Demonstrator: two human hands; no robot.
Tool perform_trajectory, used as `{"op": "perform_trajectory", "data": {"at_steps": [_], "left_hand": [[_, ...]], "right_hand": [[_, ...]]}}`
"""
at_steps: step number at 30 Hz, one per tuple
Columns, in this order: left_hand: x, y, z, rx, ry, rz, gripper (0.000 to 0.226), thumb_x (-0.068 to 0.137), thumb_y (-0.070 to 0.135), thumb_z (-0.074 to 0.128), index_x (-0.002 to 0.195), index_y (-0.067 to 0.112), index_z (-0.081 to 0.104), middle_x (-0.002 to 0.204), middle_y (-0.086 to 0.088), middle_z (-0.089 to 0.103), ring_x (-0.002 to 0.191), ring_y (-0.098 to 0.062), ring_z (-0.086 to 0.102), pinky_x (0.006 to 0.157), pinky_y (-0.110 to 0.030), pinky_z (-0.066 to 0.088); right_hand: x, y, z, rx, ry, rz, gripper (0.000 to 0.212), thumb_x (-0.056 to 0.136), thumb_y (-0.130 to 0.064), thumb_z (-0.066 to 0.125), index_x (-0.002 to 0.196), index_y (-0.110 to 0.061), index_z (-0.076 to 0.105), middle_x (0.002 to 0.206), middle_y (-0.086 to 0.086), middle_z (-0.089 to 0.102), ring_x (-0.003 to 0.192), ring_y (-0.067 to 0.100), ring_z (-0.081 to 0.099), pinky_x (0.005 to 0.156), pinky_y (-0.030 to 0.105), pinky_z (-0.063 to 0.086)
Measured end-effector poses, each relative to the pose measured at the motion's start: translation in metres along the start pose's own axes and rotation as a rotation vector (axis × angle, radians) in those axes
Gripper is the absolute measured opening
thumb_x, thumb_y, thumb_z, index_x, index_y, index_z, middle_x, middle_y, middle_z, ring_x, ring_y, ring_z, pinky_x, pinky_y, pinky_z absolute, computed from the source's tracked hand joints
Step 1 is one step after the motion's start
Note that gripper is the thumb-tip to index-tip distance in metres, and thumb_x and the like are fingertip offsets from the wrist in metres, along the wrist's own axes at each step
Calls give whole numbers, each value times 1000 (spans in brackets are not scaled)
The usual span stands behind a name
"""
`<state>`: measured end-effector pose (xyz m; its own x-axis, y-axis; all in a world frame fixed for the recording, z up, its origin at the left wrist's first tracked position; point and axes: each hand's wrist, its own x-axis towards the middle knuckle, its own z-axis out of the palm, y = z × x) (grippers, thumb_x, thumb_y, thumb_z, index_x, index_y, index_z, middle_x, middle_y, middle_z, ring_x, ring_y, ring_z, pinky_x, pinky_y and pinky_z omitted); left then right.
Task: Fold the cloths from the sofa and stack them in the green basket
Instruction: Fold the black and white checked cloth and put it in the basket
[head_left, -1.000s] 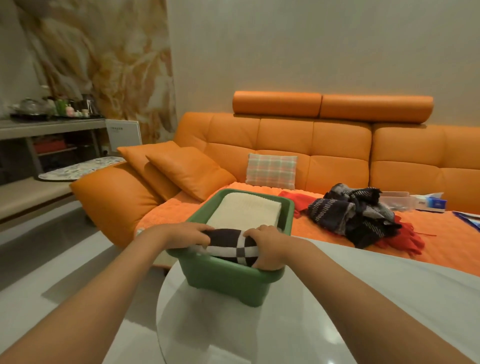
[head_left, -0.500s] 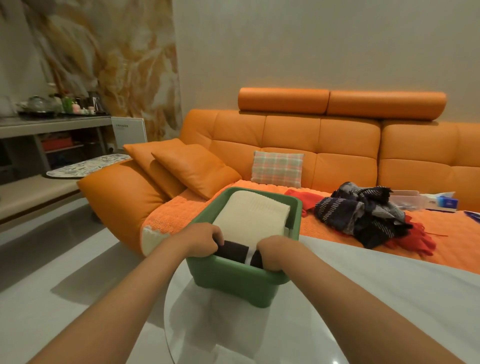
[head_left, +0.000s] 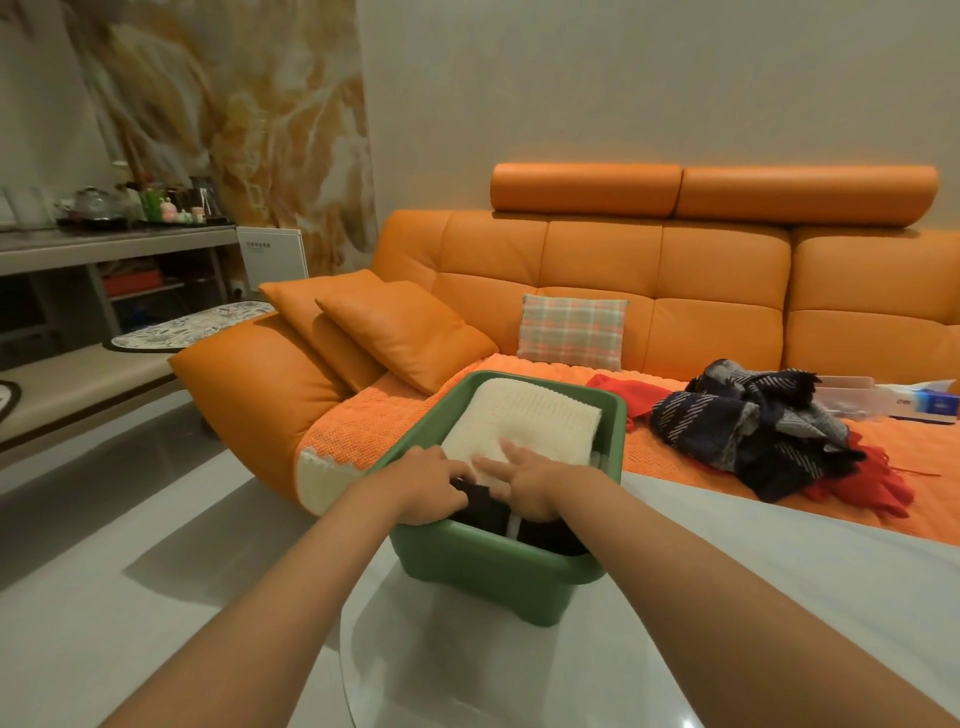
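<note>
**Both hands in the green basket, dark cloth at its near end**

Head view: the green basket (head_left: 498, 569) stands on the white table (head_left: 727, 597) in front of the orange sofa (head_left: 717, 291). A folded cream cloth (head_left: 524, 415) fills its far part. A dark cloth (head_left: 480, 512) with a pale stripe lies low at the near end. The left hand (head_left: 431, 483) curls its fingers onto the dark cloth, gripping its edge. The right hand (head_left: 524, 480) lies just beside it, its fingers straight and spread across the near edge of the cream cloth. On the sofa seat a heap of dark striped cloths (head_left: 753, 431) lies over a red cloth (head_left: 862, 491), well apart from the basket
</note>
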<state>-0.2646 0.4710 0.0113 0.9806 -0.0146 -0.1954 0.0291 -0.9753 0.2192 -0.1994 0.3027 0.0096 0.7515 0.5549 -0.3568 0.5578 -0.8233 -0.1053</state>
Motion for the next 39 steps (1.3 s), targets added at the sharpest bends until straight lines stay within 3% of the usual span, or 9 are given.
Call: {"op": "perform_trajectory", "data": {"at_steps": [10, 13, 16, 19, 26, 29, 31, 34, 39], "left_hand": [[8, 14, -11, -56, -440, -96, 48, 97, 34, 47, 145, 31, 45, 145, 0, 48, 128, -24, 49, 110, -43, 39], [12, 9, -7, -49, -226, -91, 53, 91, 42, 57, 143, 39, 45, 145, 4, 49, 131, -23, 46, 110, -42, 38], [9, 13, -2, 6, 104, 5, 37, 89, 38, 58, 125, 41, 61, 125, 5, 61, 120, -20, 51, 102, -41, 43], [3, 20, -2, -59, -76, -29, 38, 88, 43, 52, 124, 42, 63, 121, 2, 58, 117, -22, 49, 100, -41, 44], [14, 21, -5, 2, -569, -126, 62, 83, 50, 38, 141, 34, 50, 136, -3, 58, 117, -24, 59, 106, -47, 43], [10, 26, -3, 62, -441, -73, 46, 94, 39, 36, 133, 28, 59, 134, -3, 58, 115, -25, 58, 103, -46, 44], [10, 25, 1, 42, -106, -51, 38, 95, 39, 38, 118, 28, 66, 122, 0, 64, 106, -22, 59, 98, -43, 46], [14, 25, 8, 36, 354, 14, 36, 97, 39, 44, 130, 30, 58, 133, 0, 56, 118, -21, 50, 102, -41, 43], [37, 21, 13, 6, 115, 38, 60, 102, 50, 32, 156, 41, 7, 166, 0, -10, 151, -27, -12, 122, -49, 2]], "right_hand": [[40, 31, -6, -24, 57, -3, 70, 105, -31, 39, 152, -55, -7, 165, -4, -20, 152, 22, -15, 121, 60, 1], [27, 30, -8, -50, 177, -59, 68, 100, -45, 44, 155, -50, 4, 167, 2, -8, 153, 26, -7, 121, 58, 5], [-1, 24, -14, -46, 423, -126, 57, 90, -47, 58, 144, -38, 40, 147, 8, 36, 136, 29, 33, 108, 46, 37], [-29, 18, -16, 4, 140, -90, 44, 84, -42, 70, 125, -35, 55, 115, 1, 56, 102, 19, 55, 86, 35, 53], [-43, 8, -15, -95, -127, 0, 40, 90, -34, 70, 129, -35, 63, 122, -3, 58, 101, 20, 55, 78, 29, 46], [-43, 7, -15, -68, -72, -8, 34, 89, -36, 70, 123, -31, 67, 120, -1, 63, 101, 20, 60, 78, 31, 53], [-42, 13, -15, 57, 111, -5, 28, 90, -39, 66, 112, -22, 72, 110, 3, 67, 94, 20, 64, 80, 33, 58], [-32, 18, -13, 119, 452, 9, 31, 97, -36, 54, 121, -18, 62, 122, 7, 57, 104, 22, 57, 89, 35, 51], [-5, 14, 3, 192, 269, 121, 69, 100, -56, 37, 158, -34, 6, 165, 9, -10, 151, 36, -6, 120, 59, 12]]}}
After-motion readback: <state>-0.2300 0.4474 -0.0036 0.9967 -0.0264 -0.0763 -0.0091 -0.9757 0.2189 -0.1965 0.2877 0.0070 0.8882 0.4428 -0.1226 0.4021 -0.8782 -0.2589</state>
